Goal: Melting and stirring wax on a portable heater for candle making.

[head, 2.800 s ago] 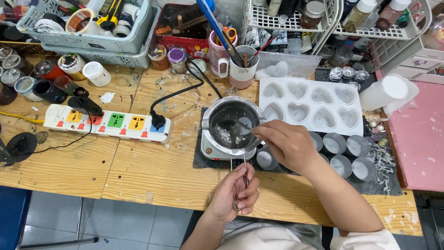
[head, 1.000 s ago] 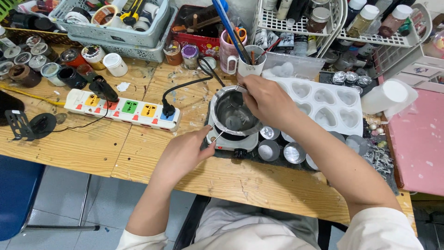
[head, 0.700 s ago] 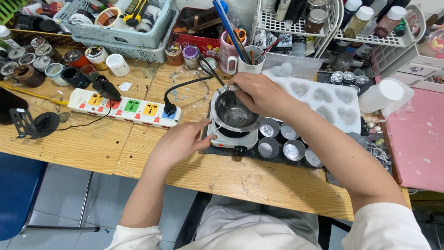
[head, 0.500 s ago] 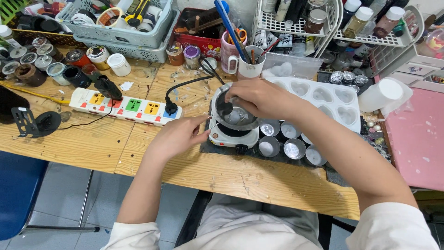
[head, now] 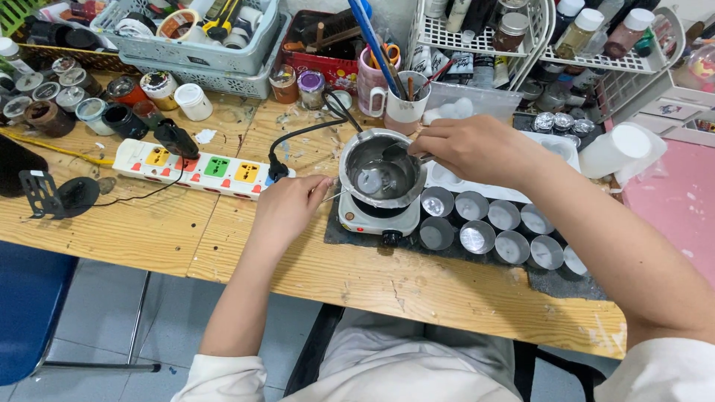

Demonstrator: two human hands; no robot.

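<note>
Stirring the pot, tins waiting

Stirring seems to be the step in hand, with pouring not yet begun, as far as the view shows. On the left of the desk (head: 112, 231) lies one power strip (head: 201, 169) with five coloured sockets; two plugs sit in it. Next comes the left hand (head: 287, 208), closed on the thin wire handle that runs to the pot (head: 381, 177). One steel pot rests on one small white hotplate (head: 376, 216), which stands on a dark mat (head: 447, 257) near the front edge of the desk. The pot holds a shallow clear pool, most likely melted wax, with a pale patch in it that may be an unmelted bit. The right hand (head: 473, 147) hovers over the far rim of the pot, fingers pinched on a small spoon-like stirrer (head: 396, 151) whose tip dips inside. Right of the hotplate stand nine small round tins (head: 477, 237) in two rows, four behind and five in front, the last one partly cut off by the arm. Whether they are filled I cannot tell; several look pale inside. Behind them one white heart mould (head: 477, 186) is mostly hidden by the arm.
</note>
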